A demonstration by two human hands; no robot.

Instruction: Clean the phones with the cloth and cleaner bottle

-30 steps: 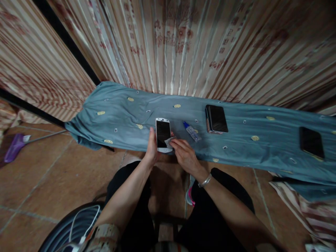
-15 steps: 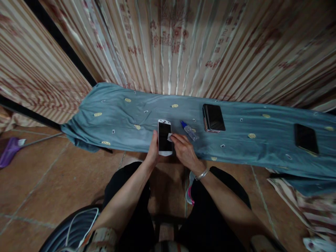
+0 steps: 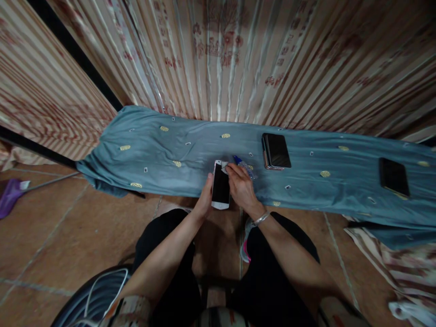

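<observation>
A white smartphone (image 3: pixel 220 188) with a dark screen is gripped along its left edge by my left hand (image 3: pixel 205 196). It is held over the near edge of the cloth-covered bench, tilted slightly to the right. My right hand (image 3: pixel 241 182) pinches a small white wipe (image 3: pixel 224 167) against the upper right part of the phone. Just behind those fingers lies a clear bottle with a blue cap (image 3: pixel 237 159), partly hidden by the hand. To the right of it, a stack of phones (image 3: pixel 277 151) rests on the cloth.
A teal patterned cloth (image 3: pixel 190 177) covers the long, narrow bench. Another dark phone (image 3: pixel 394 177) lies farther right. Striped curtains (image 3: pixel 218 68) hang behind. On the tiled floor are a purple broom head (image 3: pixel 10 197) at left and a dark round ribbed object (image 3: pixel 91 290) at lower left.
The phone has moved slightly right and toward me, and now leans rightward. The wipe in my right hand has gone from the middle of the screen to the phone's upper right end.
</observation>
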